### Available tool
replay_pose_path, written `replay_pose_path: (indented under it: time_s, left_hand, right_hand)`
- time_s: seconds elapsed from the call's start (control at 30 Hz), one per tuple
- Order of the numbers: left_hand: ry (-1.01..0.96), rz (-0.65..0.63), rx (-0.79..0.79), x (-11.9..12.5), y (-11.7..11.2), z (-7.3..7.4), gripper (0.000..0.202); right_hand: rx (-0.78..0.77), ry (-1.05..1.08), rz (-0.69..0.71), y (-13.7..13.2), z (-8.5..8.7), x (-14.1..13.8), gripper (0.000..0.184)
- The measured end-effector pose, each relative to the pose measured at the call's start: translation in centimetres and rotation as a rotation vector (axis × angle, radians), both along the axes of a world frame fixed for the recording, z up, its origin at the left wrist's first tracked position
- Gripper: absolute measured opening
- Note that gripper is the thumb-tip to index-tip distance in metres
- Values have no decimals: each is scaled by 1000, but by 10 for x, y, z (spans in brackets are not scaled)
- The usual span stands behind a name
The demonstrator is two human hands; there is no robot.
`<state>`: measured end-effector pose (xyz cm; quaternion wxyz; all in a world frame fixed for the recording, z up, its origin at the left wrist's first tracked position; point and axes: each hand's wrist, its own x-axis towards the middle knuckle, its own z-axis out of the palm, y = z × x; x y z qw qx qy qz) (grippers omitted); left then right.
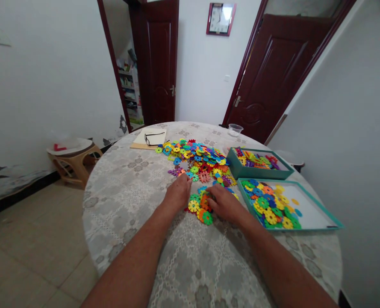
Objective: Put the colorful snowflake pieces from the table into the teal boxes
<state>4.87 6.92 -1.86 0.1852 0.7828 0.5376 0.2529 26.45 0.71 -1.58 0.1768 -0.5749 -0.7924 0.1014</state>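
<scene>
My left hand (178,193) is closed, its thumb and fingertips pressed together at the near edge of a heap of colourful flower-shaped plastic discs (205,154). What the fingertips hold, if anything, is too small to make out. My right hand (224,201) is bent over a smaller group of discs close to me, thumb and fingers apart. Its fingertips touch an orange disc (204,202). Beside that lie a yellow disc (194,206) and a green disc (207,217). A pink square-grid piece (204,176) lies just beyond, between the hands.
On the right, a shallow teal-rimmed tray (318,209) holds more discs. Behind it stands a teal box (260,173) of colourful pieces. Glasses (151,139) rest on a notebook (141,137) at the far left. A clear plastic bowl (235,129) is near the round table's far edge.
</scene>
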Motion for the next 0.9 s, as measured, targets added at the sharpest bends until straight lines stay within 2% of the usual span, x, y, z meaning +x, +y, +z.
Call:
replay_pose_path:
  time_s: [0.17,0.3,0.47,0.73,0.9]
  left_hand:
    - [-61,-60,-9,0,-1,-2,25]
    - [-68,-64,-16,0,-2,-1,23]
    - [-58,-72,-44,0,-3,-1,24]
    - [-106,-136,-79,0,-4,-2,30]
    - [-232,-164,-157,1,-4,1,31]
  right_hand:
    - [47,-38,7,1,-5,-4,39]
    - [5,-62,-1,0,-4,-8,51]
    - [10,-22,24,0,-6,-8,52]
    - [66,204,38,7,-7,1,43]
    - [60,309,-5,11,-5,6,23]
